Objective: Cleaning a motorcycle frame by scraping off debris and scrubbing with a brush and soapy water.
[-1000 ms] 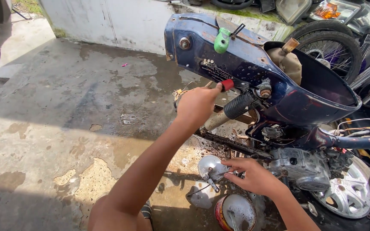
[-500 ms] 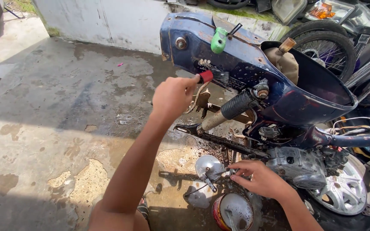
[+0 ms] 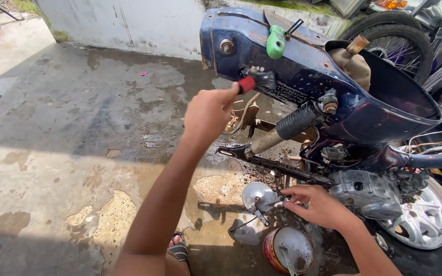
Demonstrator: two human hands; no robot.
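Head view, one item: stripped motorcycle with dark blue body panel point(image 3: 303, 66), upper centre-right of frame. Left hand point(image 3: 208, 115), centre, fingers curled tight round a red-handled brush point(image 3: 254, 82), bristles touching the panel's rear flank near the riveted badge. Right hand point(image 3: 321, 207), lower centre-right, fingers loosely bent and slightly spread, tips resting on parts beside the engine case point(image 3: 367, 194) and a round metal cover point(image 3: 258, 197). Tin can point(image 3: 288, 249) below. Judged mid-clean: panel grimy and rust-spotted, concrete floor point(image 3: 78, 128) wet.
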